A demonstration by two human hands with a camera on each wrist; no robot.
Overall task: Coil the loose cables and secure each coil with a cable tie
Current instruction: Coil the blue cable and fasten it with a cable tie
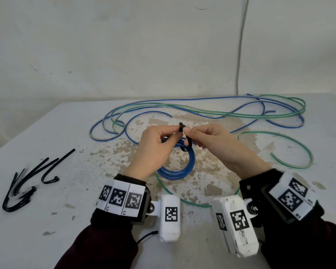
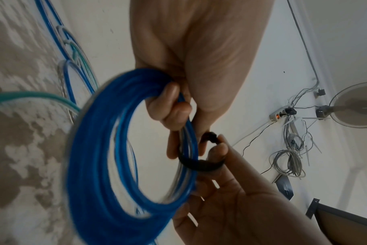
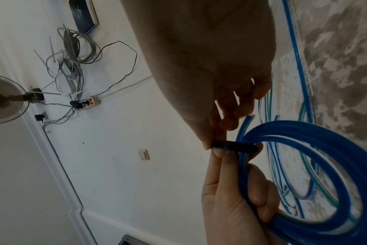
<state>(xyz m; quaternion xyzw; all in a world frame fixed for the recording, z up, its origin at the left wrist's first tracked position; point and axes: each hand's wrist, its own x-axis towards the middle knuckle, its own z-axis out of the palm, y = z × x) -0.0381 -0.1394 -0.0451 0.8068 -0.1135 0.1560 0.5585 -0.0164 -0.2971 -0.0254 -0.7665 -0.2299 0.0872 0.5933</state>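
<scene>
Above mid-table (image 1: 47, 133), with bare surface toward the near edge and loose cables (image 1: 202, 111) behind, the left hand (image 1: 153, 150) grips the hanging blue coil (image 1: 175, 166) while both hands, the right hand (image 1: 217, 144) too, pinch the tie (image 1: 184, 136) looped across its top.

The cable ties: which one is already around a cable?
The black tie looped round the blue coil, pinched by both hands; the spare ties lie loose on the table's left.

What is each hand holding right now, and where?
Left hand grips the blue coil at its top; both hands pinch the black cable tie looped there, right hand too.
</scene>
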